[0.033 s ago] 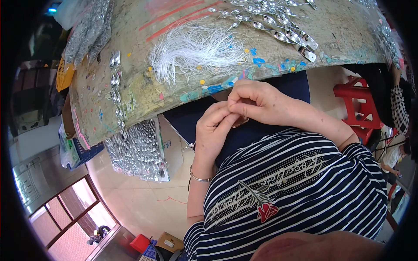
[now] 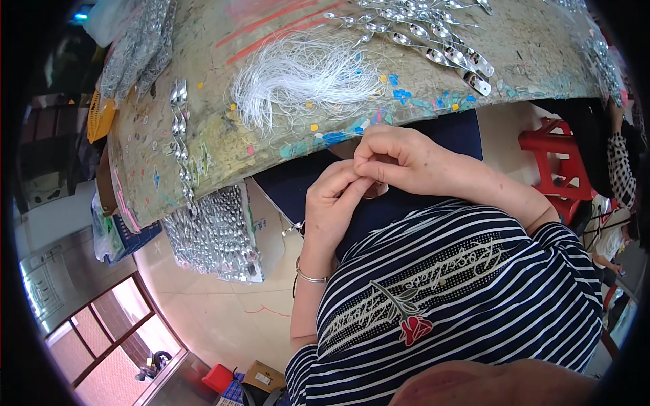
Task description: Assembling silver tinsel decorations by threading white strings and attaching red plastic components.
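Just off the near edge of the table, above my lap, my left hand point(image 2: 333, 201) and my right hand point(image 2: 405, 161) meet. Their thumbs and forefingers are pinched together, fingertips touching. What they pinch is hidden by the fingers. Below the fingertips a small shiny piece point(image 2: 378, 190) peeks out; its kind is hard to make out. Beside my left wrist is a small silvery piece point(image 2: 294, 229). On the table beyond my hands lies a loose bundle of thin white threads point(image 2: 308, 78). Farther right are strands of twisted silvery metal pieces point(image 2: 443, 51).
A chain of shiny twisted pieces point(image 2: 179, 128) runs down the table's point(image 2: 217, 159) left part. Many similar strands point(image 2: 213, 233) hang below its left edge. Bagged silvery pieces point(image 2: 139, 57) lie at the far left. A red plastic stool point(image 2: 552, 155) stands at right, near another person's checkered sleeve point(image 2: 621, 172).
The shiny piece under my fingertips shows slightly more, and the silvery piece by my left wrist has shifted a little. My hands have barely moved.
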